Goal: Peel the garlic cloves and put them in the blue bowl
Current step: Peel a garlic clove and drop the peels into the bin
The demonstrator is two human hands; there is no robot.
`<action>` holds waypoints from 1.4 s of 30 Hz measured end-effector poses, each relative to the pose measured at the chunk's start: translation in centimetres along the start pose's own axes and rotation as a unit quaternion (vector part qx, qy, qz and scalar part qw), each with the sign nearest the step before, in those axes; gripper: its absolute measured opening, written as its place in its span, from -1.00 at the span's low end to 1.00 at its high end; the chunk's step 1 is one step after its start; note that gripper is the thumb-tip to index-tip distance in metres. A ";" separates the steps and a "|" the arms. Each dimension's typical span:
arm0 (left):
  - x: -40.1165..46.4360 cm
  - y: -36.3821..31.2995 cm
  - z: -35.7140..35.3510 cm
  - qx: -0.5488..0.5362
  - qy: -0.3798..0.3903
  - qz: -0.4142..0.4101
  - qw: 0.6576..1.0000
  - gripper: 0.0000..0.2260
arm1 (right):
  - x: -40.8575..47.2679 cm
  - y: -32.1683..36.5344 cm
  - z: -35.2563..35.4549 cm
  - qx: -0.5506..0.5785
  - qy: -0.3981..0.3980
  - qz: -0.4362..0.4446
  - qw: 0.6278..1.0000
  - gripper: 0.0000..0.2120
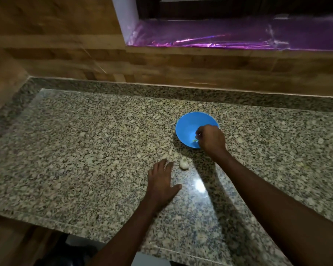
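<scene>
Right hand (211, 140) curled over the blue bowl (186, 125), perhaps releasing a clove, unclear; left hand (161, 181) flat, fingers spread; garlic (184, 163) remains unpeeled.

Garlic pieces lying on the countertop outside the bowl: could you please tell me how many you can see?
1: a pale garlic piece lies on the granite countertop, between the left hand and the blue bowl. The right hand may hide more inside the bowl.

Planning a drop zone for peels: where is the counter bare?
Bare: the counter left of the left hand, and right of the blue bowl. Crowded: the right hand over the bowl, a garlic clove beside the left hand.
</scene>
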State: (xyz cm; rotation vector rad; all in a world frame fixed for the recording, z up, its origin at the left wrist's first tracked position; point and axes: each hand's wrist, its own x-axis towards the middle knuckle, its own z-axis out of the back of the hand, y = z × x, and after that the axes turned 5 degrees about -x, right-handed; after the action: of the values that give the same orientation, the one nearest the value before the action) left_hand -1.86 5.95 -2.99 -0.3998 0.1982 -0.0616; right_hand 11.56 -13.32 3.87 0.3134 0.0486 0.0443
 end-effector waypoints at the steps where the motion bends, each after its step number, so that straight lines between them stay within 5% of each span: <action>1: 0.1 0.2 0.0 -0.009 0.000 -0.005 1.000 -0.25 | -0.3 -0.1 0.1 0.003 -0.015 0.004 1.000 -0.78; 6: 1.4 0.0 0.8 -0.140 -0.050 -0.031 0.988 -0.43 | -6.7 -1.1 0.0 0.079 -0.183 -0.014 0.980 -0.91; 13: 2.9 -3.1 1.3 -0.294 -0.038 -0.008 0.955 -0.65 | -11.7 -1.3 -4.1 0.238 0.018 -0.131 0.962 -0.90; 21: 0.3 -4.7 2.8 -0.470 0.075 0.023 0.879 -0.79 | -14.1 -1.7 -3.2 0.284 0.000 -0.161 0.945 -0.90; 29: -1.2 -6.3 2.4 -0.475 0.052 0.033 0.878 -0.71 | -15.5 -2.2 -2.0 0.270 -0.017 -0.157 0.950 -0.90; 35: -1.0 -7.4 1.7 -0.451 0.045 0.028 0.891 -0.68 | -14.6 -3.4 -3.0 0.417 0.043 -0.275 0.865 -0.92; 42: -0.7 -7.4 1.1 -0.442 0.029 0.050 0.895 -0.66 | -14.5 -4.4 -3.1 0.555 0.112 -0.308 0.765 -0.94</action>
State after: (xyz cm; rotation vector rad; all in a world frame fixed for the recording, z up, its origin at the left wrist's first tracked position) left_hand -2.50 -0.34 1.04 -1.3004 0.3011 0.1272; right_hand -2.97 -17.32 0.12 1.4795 0.4255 -0.6382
